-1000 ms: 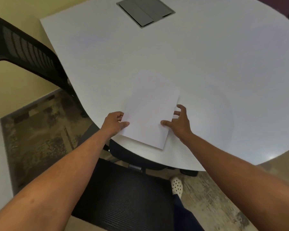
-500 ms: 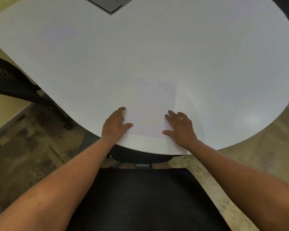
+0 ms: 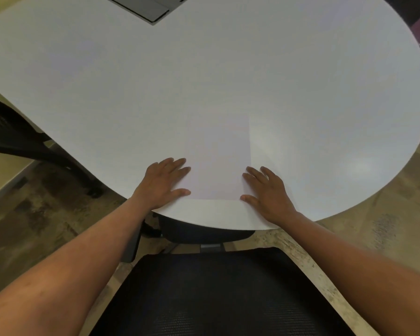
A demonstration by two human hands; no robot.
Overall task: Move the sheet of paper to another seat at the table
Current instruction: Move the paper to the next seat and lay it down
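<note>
A blank white sheet of paper [image 3: 220,156] lies flat on the white table [image 3: 301,93], close to the near rounded edge. My left hand [image 3: 164,181] lies flat with straight fingers on the sheet's left edge. My right hand [image 3: 268,190] lies flat on its right edge, fingers spread. Directly below the sheet stands a black mesh chair seat [image 3: 218,294], facing the table.
A second black mesh chair [image 3: 12,134] stands at the left side of the table. A grey cable hatch [image 3: 146,6] is set into the tabletop at the far top. Patterned carpet [image 3: 386,214] shows on both sides.
The sheet was tilted and pinched between both hands; now it lies square on the table before the black seat, with both hands flattened on its edges. The view has swung over this seat.
</note>
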